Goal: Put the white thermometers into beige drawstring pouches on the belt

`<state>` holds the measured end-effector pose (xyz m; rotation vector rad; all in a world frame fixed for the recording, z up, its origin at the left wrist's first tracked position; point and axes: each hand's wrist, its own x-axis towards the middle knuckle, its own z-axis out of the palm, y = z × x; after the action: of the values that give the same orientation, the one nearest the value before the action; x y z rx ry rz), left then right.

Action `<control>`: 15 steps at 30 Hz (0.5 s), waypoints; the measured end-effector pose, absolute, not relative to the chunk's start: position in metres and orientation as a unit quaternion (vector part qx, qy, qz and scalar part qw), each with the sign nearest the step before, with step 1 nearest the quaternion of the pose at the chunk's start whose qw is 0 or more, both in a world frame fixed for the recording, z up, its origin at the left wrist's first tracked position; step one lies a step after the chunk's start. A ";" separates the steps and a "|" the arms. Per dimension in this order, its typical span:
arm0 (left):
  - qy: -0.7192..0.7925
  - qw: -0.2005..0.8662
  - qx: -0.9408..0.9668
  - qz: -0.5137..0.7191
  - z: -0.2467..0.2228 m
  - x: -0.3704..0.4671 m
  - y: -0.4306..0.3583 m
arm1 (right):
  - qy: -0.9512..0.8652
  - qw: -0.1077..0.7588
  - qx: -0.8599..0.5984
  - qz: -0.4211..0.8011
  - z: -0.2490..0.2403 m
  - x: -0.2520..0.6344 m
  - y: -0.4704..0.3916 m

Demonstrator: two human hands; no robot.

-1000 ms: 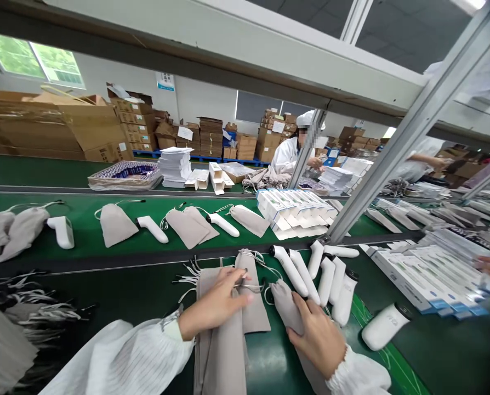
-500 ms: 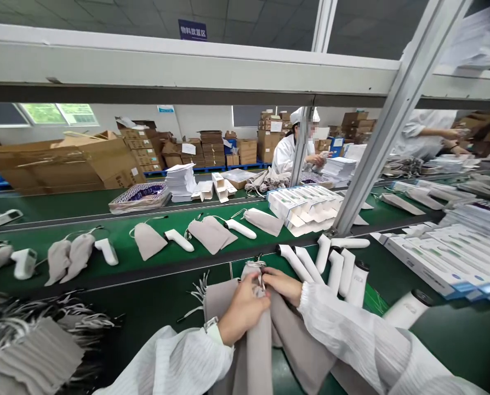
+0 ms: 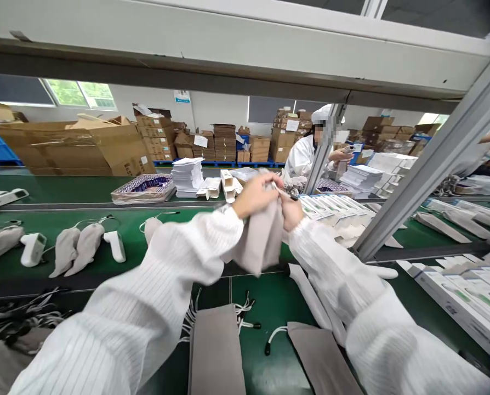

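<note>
Both my hands are raised over the far belt with a grey drawstring pouch (image 3: 258, 241) hanging from them, slightly blurred. My left hand (image 3: 254, 193) pinches the pouch near its top. Close beside it, my right hand (image 3: 291, 211) is closed on the pouch's mouth and cord. Below, on the green bench, lies a stack of flat grey pouches (image 3: 217, 351) with white cords. Another grey pouch (image 3: 323, 359) rests to its right, its cord ending in a black toggle. White handheld devices (image 3: 308, 293) are partly hidden behind my right sleeve.
Along the green belt (image 3: 142, 258) lie more pouches and white devices (image 3: 115, 246). White boxes (image 3: 459, 307) stand at right beside a slanting metal post (image 3: 429, 153). A shelf beam (image 3: 228, 44) crosses overhead. A co-worker (image 3: 305, 153) sits across the line.
My hands have risen and moved forward from the bench to above the belt, carrying a pouch. The stack and one pouch now show uncovered below. The view has shifted.
</note>
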<state>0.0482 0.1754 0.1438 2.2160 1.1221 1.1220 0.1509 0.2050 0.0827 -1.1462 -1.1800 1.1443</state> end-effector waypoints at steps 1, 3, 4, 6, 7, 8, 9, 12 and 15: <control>0.419 0.189 0.794 0.398 0.150 0.046 0.195 | -0.492 0.541 -0.505 0.458 0.086 0.147 0.230; 0.461 0.173 0.783 0.380 0.150 0.038 0.218 | -0.495 0.518 -0.552 0.426 0.083 0.146 0.270; 0.481 0.171 0.779 0.364 0.145 0.032 0.219 | -0.505 0.498 -0.569 0.417 0.078 0.149 0.284; 0.506 0.186 0.782 0.313 0.125 0.013 0.199 | -0.529 0.449 -0.600 0.399 0.059 0.165 0.302; 0.510 0.202 0.788 0.281 0.110 0.000 0.180 | -0.543 0.423 -0.614 0.386 0.047 0.178 0.308; 0.513 0.222 0.791 0.249 0.094 -0.013 0.157 | -0.557 0.398 -0.629 0.370 0.035 0.193 0.311; 0.518 0.253 0.793 0.199 0.076 -0.025 0.131 | -0.572 0.371 -0.642 0.352 0.023 0.208 0.314; 0.555 0.348 0.756 0.000 0.025 -0.054 0.054 | -0.619 0.286 -0.664 0.306 -0.006 0.247 0.321; 0.610 0.346 0.713 0.020 -0.008 -0.060 0.006 | -0.664 0.220 -0.660 0.275 -0.025 0.262 0.329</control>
<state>-0.0599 0.0065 -0.0081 1.8512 1.5826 0.0518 0.2619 0.3289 -0.0247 -1.8258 -1.8357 0.7614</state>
